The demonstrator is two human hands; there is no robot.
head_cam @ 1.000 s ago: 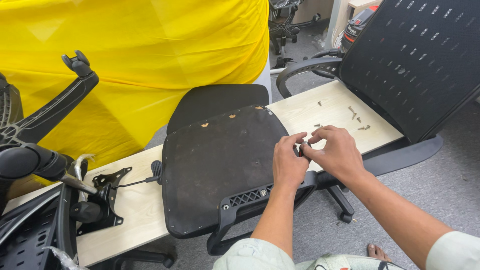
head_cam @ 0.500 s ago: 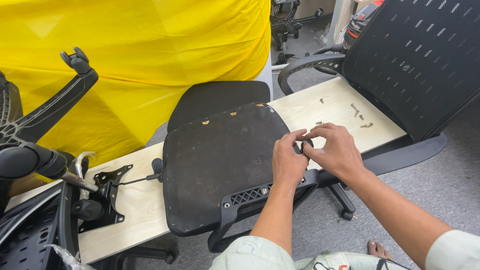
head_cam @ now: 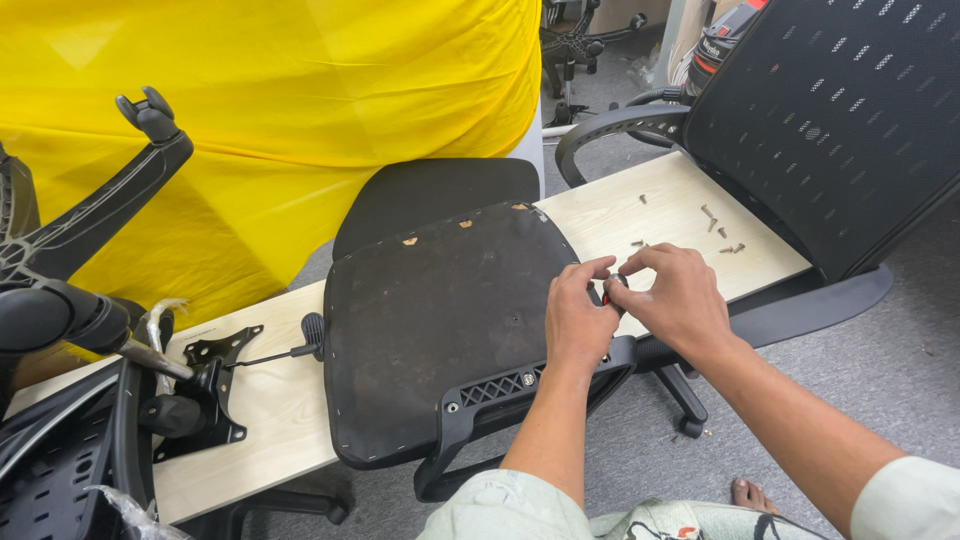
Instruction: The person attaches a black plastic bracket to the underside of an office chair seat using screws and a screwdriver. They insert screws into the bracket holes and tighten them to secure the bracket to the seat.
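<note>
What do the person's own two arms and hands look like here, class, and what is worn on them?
Both arms are bare from the wrist almost to the elbow. The left hand and right hand wear no gloves, and no rings or watch show. A pale greenish sleeve covers the right upper arm; the same pale cloth shows at the left upper arm.
</note>
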